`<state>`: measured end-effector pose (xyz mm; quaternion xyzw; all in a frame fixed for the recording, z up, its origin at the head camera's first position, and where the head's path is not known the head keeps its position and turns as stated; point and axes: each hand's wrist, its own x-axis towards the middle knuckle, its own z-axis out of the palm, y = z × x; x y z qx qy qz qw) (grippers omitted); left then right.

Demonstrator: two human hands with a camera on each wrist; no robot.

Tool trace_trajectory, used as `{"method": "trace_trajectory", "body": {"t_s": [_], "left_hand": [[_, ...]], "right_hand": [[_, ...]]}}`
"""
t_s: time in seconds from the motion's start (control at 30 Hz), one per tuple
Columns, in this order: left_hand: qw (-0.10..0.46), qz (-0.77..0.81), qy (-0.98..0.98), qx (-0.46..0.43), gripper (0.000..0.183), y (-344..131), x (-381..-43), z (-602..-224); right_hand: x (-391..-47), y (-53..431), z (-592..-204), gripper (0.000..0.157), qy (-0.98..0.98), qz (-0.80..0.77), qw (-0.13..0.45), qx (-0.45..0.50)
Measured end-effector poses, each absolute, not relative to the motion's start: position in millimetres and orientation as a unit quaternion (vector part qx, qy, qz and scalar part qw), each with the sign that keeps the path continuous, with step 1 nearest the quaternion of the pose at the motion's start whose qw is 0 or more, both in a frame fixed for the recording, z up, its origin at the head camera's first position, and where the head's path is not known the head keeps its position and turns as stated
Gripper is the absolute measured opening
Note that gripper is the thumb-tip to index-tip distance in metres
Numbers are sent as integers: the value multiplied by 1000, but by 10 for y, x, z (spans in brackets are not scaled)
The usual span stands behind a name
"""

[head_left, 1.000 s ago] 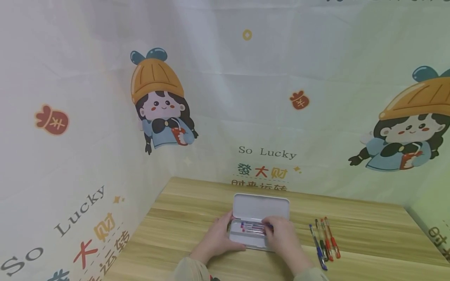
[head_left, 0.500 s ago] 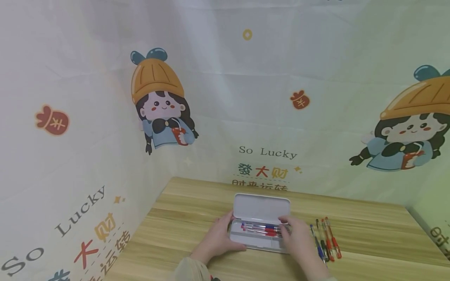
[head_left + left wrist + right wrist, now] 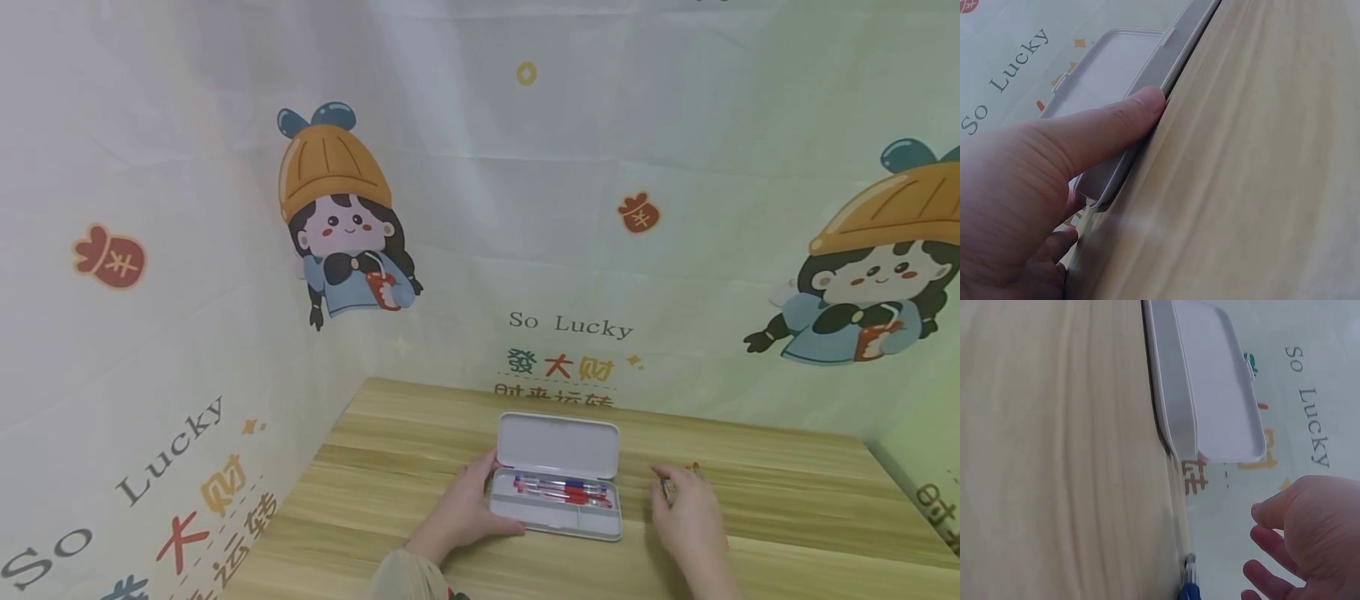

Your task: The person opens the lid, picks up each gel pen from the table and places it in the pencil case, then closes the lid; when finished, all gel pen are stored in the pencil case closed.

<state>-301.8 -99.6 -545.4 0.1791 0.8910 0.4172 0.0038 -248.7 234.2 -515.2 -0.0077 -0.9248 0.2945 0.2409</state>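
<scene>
A white pencil case (image 3: pixel 558 442) lies on the table with its lid raised. Inside its rear compartment are a blue pen (image 3: pixel 572 483) and red pens (image 3: pixel 579 497), side by side. My left hand (image 3: pixel 461 508) holds the case's left end, the thumb along the front side and the fingers around the back, as the left wrist view also shows. To the right of the case, my right hand (image 3: pixel 688 515) hovers over loose pens (image 3: pixel 696 467), mostly hidden beneath it. Its fingers are loosely bent and hold nothing in the right wrist view, where a blue pen (image 3: pixel 1189 591) shows below.
The wooden table (image 3: pixel 397 442) runs back to a wall cloth (image 3: pixel 465 208) printed with cartoon figures and lettering. A smaller front compartment (image 3: pixel 596 521) of the case has a divider near its right end.
My right hand has let go of a pen inside the case and moved right, over the loose pens. My left hand stays on the case.
</scene>
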Motion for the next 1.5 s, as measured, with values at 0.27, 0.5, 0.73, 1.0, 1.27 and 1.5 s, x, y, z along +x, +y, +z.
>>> {"method": "trace_trajectory", "body": {"t_s": [0.27, 0.5, 0.73, 1.0, 1.27, 1.5], "left_hand": [[6, 416, 892, 178, 129, -997, -3008, -5456], [4, 416, 891, 180, 130, -1001, -3009, -5458], [0, 416, 891, 184, 130, -1006, -3009, -5472], [4, 417, 890, 182, 131, -1002, -3012, -5468], [0, 411, 893, 184, 130, -999, -3018, -5447], [8, 414, 893, 178, 132, -1000, -3001, -5442]], "right_hand": [[-2424, 2627, -5216, 35, -929, 316, 186, -60], [-2406, 2800, -5249, 39, -930, 310, 179, -87], [-2407, 2898, -5304, 46, -938, 294, 155, -102], [-2410, 2941, -5345, 47, -944, 268, 148, -122], [-2401, 2969, -5337, 44, -940, 275, 122, -160], [-2373, 2994, -5325, 44, -941, 272, 117, -163]]}}
